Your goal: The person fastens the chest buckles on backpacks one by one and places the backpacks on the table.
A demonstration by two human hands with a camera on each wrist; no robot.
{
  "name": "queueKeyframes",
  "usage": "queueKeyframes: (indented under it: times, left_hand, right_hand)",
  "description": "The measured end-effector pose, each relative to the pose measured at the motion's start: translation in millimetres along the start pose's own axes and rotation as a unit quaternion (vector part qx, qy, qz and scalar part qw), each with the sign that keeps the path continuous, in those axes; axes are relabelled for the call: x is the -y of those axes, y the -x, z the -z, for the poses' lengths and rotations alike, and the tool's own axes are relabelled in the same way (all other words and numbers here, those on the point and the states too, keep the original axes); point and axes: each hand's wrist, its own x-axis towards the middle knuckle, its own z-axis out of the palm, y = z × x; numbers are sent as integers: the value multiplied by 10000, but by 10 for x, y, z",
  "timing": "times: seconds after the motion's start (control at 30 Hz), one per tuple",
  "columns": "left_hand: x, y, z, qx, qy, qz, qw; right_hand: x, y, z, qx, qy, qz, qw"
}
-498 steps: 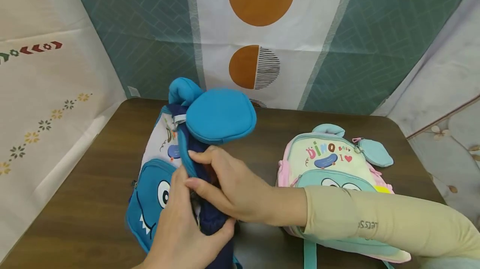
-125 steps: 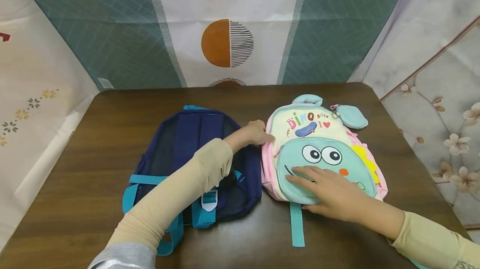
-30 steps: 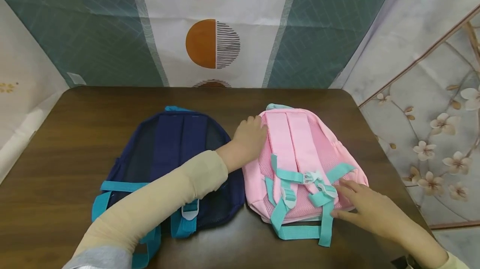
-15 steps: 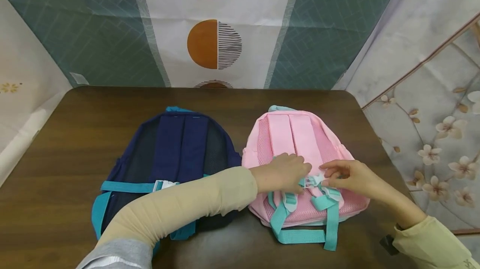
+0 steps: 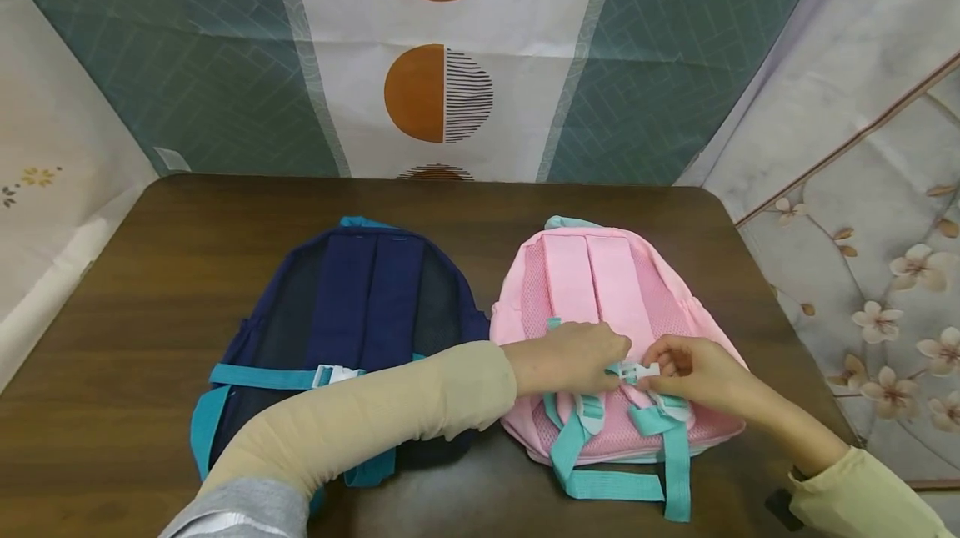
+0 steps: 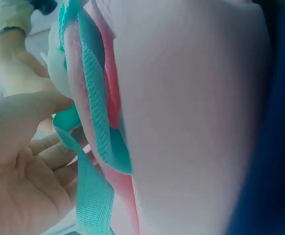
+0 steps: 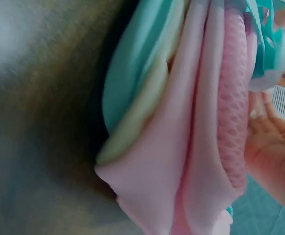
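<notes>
A pink backpack (image 5: 525, 288) lies face down on the table, its straps and teal webbing facing up. My left hand (image 5: 573, 357) pinches the teal chest strap just left of a white side-release buckle (image 5: 633, 370). From the right, my right hand (image 5: 693, 367) pinches the buckle's other end between thumb and fingers. The two buckle halves appear joined. In the left wrist view, my left thumb and fingers (image 6: 30, 117) hold the teal webbing (image 6: 94, 196). The right wrist view shows the bag's pink side (image 7: 167, 161).
A navy backpack (image 5: 300, 296) with blue webbing and a white buckle (image 5: 335, 374) lies face down to the left, beneath my left forearm. Both bags rest on a brown wooden table (image 5: 150, 288). Patterned cloths (image 5: 240, 62) hang behind and at both sides.
Earlier the navy bag was handled upright, and the pink bag lay face up; both now lie face down. My hands have moved from the pink bag's sides to its chest buckle.
</notes>
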Motion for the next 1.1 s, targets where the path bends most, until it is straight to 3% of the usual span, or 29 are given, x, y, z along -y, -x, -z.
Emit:
queueKeyframes:
  times: [0.17, 0.3, 0.43, 0.6, 0.77, 0.87, 1.0, 1.1]
  left_hand:
    - [54, 47, 46, -400, 837, -312, 9952]
    - [92, 87, 76, -569, 1180, -482, 9902]
    - [115, 110, 90, -658, 1139, -564, 9897]
    - [123, 119, 97, -734, 1148, -612, 9888]
    - [150, 132, 69, -748, 1172, -550, 9888]
    - [178, 145, 51, -729, 1110, -483, 9900]
    - [192, 165, 61, -655, 973, -431, 9922]
    - [190, 169, 71, -539, 819, -492, 9940]
  right_hand:
    - [-1, 97, -36, -331, -916, -4, 9952]
    - [-26, 138, -66, -191, -1354, 42, 9906]
    - [-69, 133, -125, -1, -1345, 589, 9892]
    - [-92, 114, -240, -336, -1126, 1378, 9835]
    - [-111, 103, -282, -756, -1241, 1554, 9771]
    - [-125, 76, -221, -1314, -677, 1986, 9689]
    - [-71, 33, -119, -1970, 831, 2839, 9347]
    - [0, 34, -87, -2074, 1634, 3121, 9126]
